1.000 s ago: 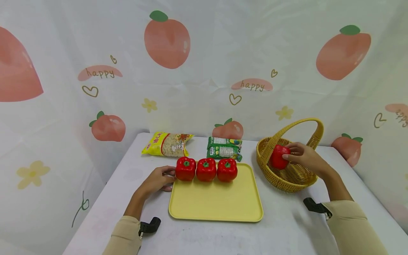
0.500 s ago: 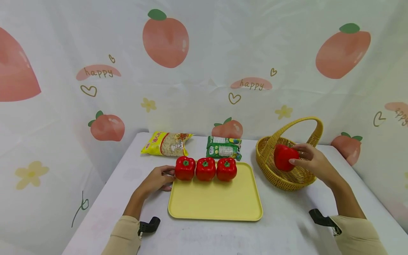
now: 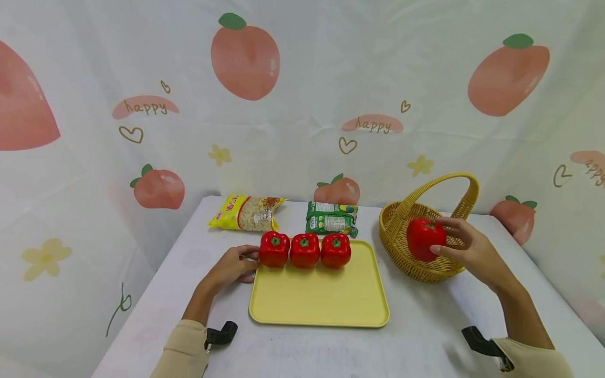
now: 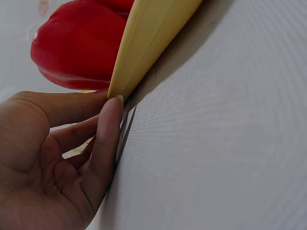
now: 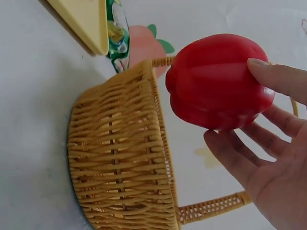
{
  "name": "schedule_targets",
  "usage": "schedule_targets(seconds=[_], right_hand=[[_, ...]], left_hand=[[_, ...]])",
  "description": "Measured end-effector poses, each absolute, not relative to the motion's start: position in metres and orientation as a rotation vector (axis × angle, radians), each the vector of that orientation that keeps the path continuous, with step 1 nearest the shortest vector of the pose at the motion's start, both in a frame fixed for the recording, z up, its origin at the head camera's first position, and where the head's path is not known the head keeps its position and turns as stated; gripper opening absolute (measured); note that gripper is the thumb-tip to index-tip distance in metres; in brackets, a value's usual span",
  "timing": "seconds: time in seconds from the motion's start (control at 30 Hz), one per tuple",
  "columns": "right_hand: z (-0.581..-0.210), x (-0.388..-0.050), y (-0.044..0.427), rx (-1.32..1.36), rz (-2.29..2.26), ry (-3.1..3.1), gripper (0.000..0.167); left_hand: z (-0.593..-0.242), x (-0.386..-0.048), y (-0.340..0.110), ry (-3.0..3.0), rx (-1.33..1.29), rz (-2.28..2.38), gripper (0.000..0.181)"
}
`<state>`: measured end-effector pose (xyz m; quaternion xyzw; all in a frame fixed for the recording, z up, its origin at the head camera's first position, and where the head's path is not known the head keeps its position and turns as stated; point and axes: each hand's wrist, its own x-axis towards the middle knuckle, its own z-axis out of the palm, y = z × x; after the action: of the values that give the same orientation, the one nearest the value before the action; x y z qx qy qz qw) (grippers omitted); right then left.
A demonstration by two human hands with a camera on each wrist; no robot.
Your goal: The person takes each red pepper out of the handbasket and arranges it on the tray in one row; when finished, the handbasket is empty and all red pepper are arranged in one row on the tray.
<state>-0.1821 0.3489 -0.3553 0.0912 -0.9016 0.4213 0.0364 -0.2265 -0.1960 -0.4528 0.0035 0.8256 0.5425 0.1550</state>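
My right hand (image 3: 472, 251) holds a red bell pepper (image 3: 425, 239) between thumb and fingers. In the right wrist view that pepper (image 5: 218, 81) is raised above the rim of the wicker basket (image 5: 120, 153). My left hand (image 3: 232, 269) is at the left edge of the yellow tray (image 3: 321, 299), and the left wrist view has its thumb and a finger pinching the tray rim (image 4: 132, 57). Three more red peppers stand in a row along the tray's far side: a left one (image 3: 274, 250), a middle one (image 3: 304, 251) and a right one (image 3: 335, 251).
Behind the tray lie a yellow snack bag (image 3: 248, 213) and a green packet (image 3: 332, 218). The basket (image 3: 392, 241) with its arched handle (image 3: 437, 184) stands right of the tray on the white table (image 3: 302, 352). A printed cloth (image 3: 302, 68) hangs at the back.
My right hand has lifted the pepper from inside the basket and moved it slightly right and nearer, turning its green stem upward. The left hand and the tray have kept their place.
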Motion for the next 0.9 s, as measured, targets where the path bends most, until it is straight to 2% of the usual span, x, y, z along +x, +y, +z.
schedule_targets(seconds=[0.6,0.9], right_hand=[[-0.366,-0.170,0.312,0.555,1.380,-2.618,0.061],[-0.376,-0.174,0.290,0.587,1.337,-2.648,0.068]], left_hand=[[-0.451,-0.225,-0.195,2.371,0.008,1.550,0.052],[-0.451,-0.225,-0.195,2.372,0.011,1.552,0.052]])
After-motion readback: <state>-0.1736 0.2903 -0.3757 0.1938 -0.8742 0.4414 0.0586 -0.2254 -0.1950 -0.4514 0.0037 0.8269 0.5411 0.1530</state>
